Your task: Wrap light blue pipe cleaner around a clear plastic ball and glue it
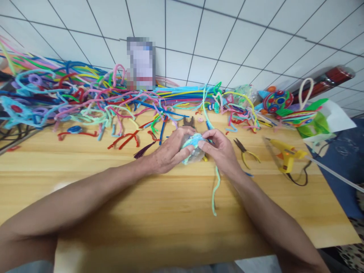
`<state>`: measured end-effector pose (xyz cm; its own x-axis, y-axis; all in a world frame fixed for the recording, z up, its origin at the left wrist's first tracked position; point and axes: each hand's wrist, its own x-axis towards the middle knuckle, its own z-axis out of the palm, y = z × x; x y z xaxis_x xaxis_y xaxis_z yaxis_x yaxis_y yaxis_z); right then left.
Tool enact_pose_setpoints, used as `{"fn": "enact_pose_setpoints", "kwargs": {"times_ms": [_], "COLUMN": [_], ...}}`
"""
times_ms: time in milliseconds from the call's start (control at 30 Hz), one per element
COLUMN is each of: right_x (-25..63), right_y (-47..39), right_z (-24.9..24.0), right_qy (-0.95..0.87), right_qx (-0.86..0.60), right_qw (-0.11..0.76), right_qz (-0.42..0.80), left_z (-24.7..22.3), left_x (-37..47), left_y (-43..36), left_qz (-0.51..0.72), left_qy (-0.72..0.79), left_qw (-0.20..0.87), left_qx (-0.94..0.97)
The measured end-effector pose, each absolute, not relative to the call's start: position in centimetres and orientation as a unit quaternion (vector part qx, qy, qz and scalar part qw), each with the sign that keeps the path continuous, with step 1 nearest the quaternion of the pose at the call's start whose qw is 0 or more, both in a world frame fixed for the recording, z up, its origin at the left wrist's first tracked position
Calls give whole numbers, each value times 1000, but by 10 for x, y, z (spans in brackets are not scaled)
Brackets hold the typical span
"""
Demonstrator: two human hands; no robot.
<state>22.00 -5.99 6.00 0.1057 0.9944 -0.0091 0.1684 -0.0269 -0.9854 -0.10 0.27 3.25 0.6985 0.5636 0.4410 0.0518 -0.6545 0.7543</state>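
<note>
Between both hands, over the middle of the wooden table (pixel 182 201), is a small clear ball-like piece (pixel 195 142) partly covered with light blue and pale green pipe cleaner. My left hand (pixel 170 148) is closed on its left side, thumb along the front. My right hand (pixel 218 146) pinches its right edge with thumb and fingertips. A pale green pipe cleaner (pixel 216 189) hangs down below my right hand, and a similar strand rises above it. The fingers hide part of the piece. Dark-jawed pliers (pixel 188 121) lie just behind my left hand.
Tangled colourful pipe cleaners (pixel 85 94) line the back of the table along the tiled wall (pixel 222 34). Yellow-handled pliers (pixel 246 153) and a yellow glue gun (pixel 287 153) with a cord lie to the right. A purple tassel (pixel 143 150) lies left of my hands.
</note>
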Motion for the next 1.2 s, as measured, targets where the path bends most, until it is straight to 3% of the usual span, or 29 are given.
{"fn": "enact_pose_setpoints", "kwargs": {"times_ms": [533, 800, 1033, 1200], "right_x": [234, 235, 241, 236], "right_y": [-50, -52, -63, -66], "right_z": [48, 48, 67, 69], "right_qy": [-420, -436, -556, -569], "right_qx": [-538, -539, -551, -527], "right_qw": [477, 476, 385, 386], "right_qz": [554, 541, 489, 499], "left_z": [28, 29, 30, 32], "left_x": [-5, -5, -6, -5], "left_y": [3, 5, 6, 8], "left_qz": [342, 342, 341, 343], "left_qy": [182, 180, 177, 162], "left_qw": [384, 384, 390, 397], "left_qx": [838, 839, 837, 836]}}
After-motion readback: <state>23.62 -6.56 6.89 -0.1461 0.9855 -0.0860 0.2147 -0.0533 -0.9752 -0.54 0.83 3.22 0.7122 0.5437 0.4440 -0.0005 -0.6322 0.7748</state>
